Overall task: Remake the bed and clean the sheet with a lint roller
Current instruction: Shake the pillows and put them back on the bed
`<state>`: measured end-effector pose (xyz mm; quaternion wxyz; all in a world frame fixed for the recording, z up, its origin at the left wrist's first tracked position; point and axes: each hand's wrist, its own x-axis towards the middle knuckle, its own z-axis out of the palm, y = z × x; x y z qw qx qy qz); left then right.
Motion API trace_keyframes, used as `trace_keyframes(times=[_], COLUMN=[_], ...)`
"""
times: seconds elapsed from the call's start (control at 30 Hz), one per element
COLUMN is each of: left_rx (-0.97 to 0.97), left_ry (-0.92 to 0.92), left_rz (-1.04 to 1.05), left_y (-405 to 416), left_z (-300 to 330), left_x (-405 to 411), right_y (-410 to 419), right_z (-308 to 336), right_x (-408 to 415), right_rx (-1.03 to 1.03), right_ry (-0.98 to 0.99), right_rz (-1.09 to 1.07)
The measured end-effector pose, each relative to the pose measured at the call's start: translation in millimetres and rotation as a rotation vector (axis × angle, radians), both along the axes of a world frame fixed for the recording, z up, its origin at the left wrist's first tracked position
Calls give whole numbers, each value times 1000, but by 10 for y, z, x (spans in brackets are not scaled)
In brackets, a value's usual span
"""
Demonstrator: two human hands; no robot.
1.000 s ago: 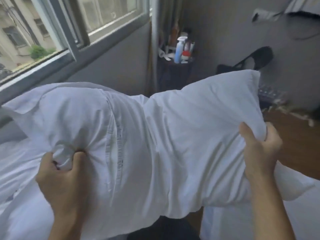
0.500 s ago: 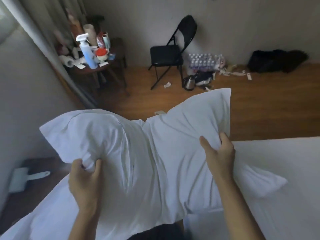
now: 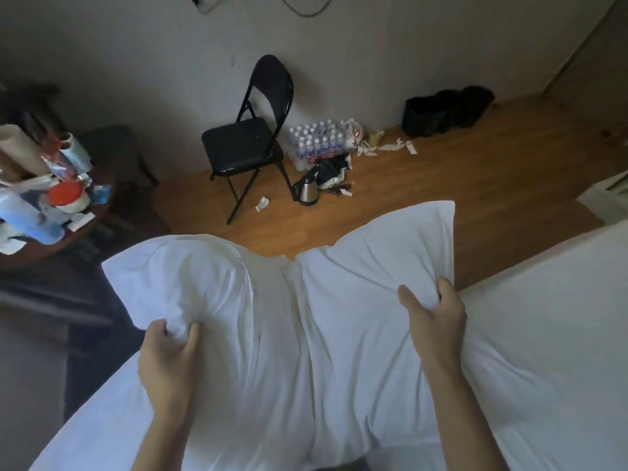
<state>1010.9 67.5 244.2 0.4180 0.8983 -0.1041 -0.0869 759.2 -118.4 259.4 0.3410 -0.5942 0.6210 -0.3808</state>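
The left hand pinches a bunch of white cloth of the pillow between thumb and curled fingers. The right hand grips the other side, fingers closed round a fold. The pillow hangs between the two hands, in front of them, above the bed sheet which lies below and to the right of the right hand. I think both grips take only cloth, so the filling may slide down and the pillow may slip. No lint roller is visible.

Left hand, right hand: fingers curled, clenching; forearms outstretched.
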Motion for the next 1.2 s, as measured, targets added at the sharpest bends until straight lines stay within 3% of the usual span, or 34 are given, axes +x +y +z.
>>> trace_keyframes(times=[0.27,0.5,0.83,1.2], left_rx=[-32,-59,-20,-64], left_ry=[-13,-28,-40,-36], left_rz=[-186,-428,-720,-1005], left_y=[-1621,-3108,-5737,-7989], left_z=[108,68,-46,194], left_x=[1112,1277,753,-619], right_y=[-997,-1830,-3601,-4819], right_z=[159,156,-78,171], right_x=[719,614,-35,-1044], right_rx=[-14,-67,18,9], right_ry=[9,16,-102,-86], right_rz=[-236,-525,-785,-1094])
